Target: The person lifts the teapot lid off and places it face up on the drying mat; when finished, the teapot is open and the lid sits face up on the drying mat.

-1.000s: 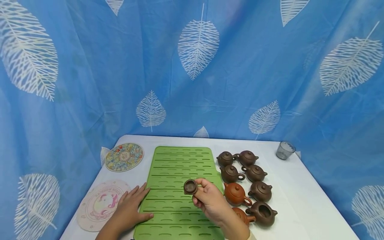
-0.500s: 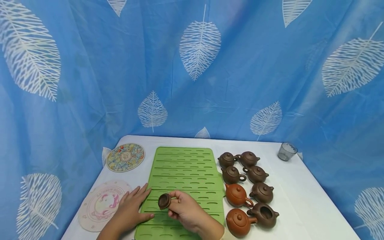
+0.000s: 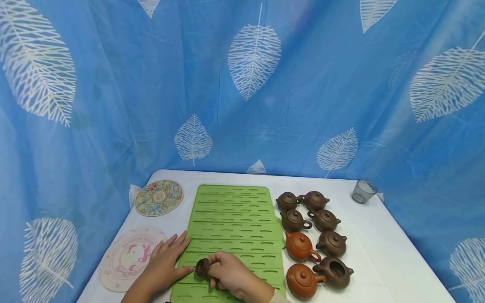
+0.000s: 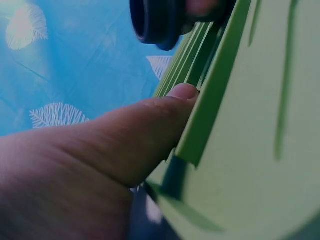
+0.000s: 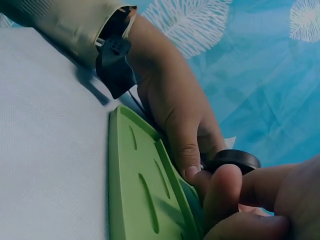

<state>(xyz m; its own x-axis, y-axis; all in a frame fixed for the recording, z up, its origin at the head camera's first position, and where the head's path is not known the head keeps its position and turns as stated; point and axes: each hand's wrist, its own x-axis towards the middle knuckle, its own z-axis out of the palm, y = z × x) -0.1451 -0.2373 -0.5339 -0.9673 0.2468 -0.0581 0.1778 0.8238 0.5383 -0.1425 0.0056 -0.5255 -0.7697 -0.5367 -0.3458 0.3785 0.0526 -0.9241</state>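
We're watching the right hand (image 3: 231, 271) at the lower middle of the frame, and it's pinching a small brown lid (image 3: 202, 268) between thumb and fingers. The lid is hanging tilted over the lower-left part of the green tray (image 3: 235, 230), its hollow side facing the lower left, and it's sitting just beside the tip of the left thumb. From the left wrist we're seeing a gap between that lid and the thumb below it.

The left hand (image 3: 162, 264), meanwhile, is lying spread and relaxed, gripping nothing, its fingertips and thumb resting along the tray's left edge.

Over at the lower right, we're finding two columns of teapots standing on the white table (image 3: 394, 256). Two of them are showing red: one red pot (image 3: 298, 248) near the tray's right edge, another red pot (image 3: 302, 284) below it. Six are showing dark brown, and the lowest of these, the uncovered pot (image 3: 333, 281), is baring its round mouth.

Left of the tray, we're spotting a patterned disc (image 3: 159, 198) and, lower down, a pink disc (image 3: 121, 257) beside the left hand. A glass (image 3: 364, 192) is standing at the table's far right corner, and a blue curtain (image 3: 212, 63) with white leaves is filling the upper frame.
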